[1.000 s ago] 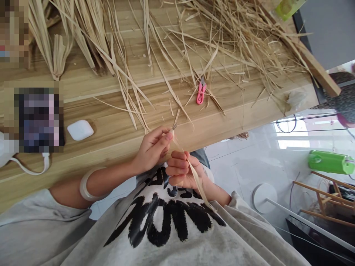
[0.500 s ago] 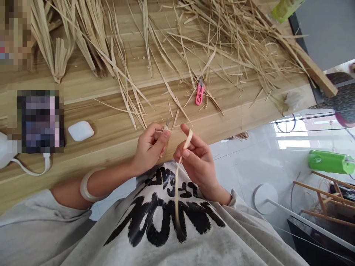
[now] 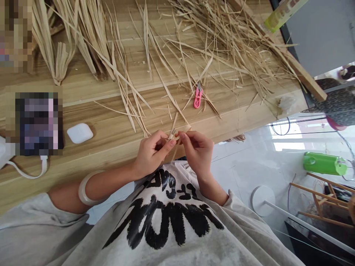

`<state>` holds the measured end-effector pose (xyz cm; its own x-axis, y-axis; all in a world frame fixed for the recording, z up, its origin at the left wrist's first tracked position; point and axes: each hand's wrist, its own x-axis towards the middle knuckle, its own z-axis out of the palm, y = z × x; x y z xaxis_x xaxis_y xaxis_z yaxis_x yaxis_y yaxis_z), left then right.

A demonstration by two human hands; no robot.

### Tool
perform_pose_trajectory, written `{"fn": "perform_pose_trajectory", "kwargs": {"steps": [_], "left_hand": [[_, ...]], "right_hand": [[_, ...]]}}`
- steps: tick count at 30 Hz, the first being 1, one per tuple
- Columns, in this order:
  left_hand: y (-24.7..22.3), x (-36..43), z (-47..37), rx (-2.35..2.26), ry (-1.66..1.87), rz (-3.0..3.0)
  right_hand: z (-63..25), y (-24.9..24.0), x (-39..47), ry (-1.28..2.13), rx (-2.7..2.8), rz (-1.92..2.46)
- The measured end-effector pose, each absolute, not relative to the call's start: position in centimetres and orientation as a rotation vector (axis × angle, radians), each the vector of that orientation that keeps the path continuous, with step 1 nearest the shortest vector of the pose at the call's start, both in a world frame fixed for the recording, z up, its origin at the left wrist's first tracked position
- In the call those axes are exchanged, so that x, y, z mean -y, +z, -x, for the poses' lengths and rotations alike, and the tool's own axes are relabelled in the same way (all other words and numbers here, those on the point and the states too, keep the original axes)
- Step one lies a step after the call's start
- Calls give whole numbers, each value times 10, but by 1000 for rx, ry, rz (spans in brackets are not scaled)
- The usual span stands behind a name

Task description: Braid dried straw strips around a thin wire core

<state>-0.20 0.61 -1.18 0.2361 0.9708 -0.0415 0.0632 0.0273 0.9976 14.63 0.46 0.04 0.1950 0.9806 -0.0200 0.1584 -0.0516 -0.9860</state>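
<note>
The left hand (image 3: pixel 152 153) pinches a small, pale, grey-tipped piece (image 3: pixel 172 134), and the right hand (image 3: pixel 199 150) grips a thin, flat, cream-coloured fibre strip (image 3: pixel 188 128), fingertips nearly meeting over the near edge of the light-brown wooden table (image 3: pixel 111 147). A short span of wood separates them from the pink-handled metal snips (image 3: pixel 198 99). Tangled tan straw (image 3: pixel 235 40) crowds the far right; the grey, black-printed shirt (image 3: pixel 235 236) sits close below.

Held strip (image 3: pixel 188 128): matt, papery. Table (image 3: pixel 108 129): smooth wood. Snips (image 3: pixel 198 99): plastic handles (image 3: pixel 197 103), metal blades (image 3: pixel 199 86). Shirt (image 3: pixel 210 247): matt cloth.
</note>
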Motion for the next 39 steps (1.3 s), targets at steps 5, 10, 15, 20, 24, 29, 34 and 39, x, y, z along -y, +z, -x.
{"fn": "perform_pose_trajectory", "kwargs": {"steps": [5, 10, 15, 20, 24, 29, 34, 39], "left_hand": [[-14, -6, 3, -1074, 899, -1281], [-12, -5, 4, -1048, 842, -1291], [-9, -7, 2, -1047, 844, -1326], [-11, -8, 1, -1042, 860, -1289], [-13, -8, 2, -1043, 880, -1273], [-16, -7, 3, -1054, 868, -1256], [-13, -7, 3, -1073, 854, -1232], [-13, -7, 3, -1050, 871, -1278]], "right_hand": [[-149, -6, -7, 950, 1192, 1483], [-149, -11, -7, 762, 1296, 1496], [-150, -11, -9, 395, 1573, 1372], [-152, -13, -10, 264, 1687, 1245], [-158, -15, -8, 343, 1787, 1211], [-167, -14, -8, 367, 1947, 1159], [-175, -13, -10, 381, 2064, 1116], [-171, -14, -9, 349, 1959, 1145]]}}
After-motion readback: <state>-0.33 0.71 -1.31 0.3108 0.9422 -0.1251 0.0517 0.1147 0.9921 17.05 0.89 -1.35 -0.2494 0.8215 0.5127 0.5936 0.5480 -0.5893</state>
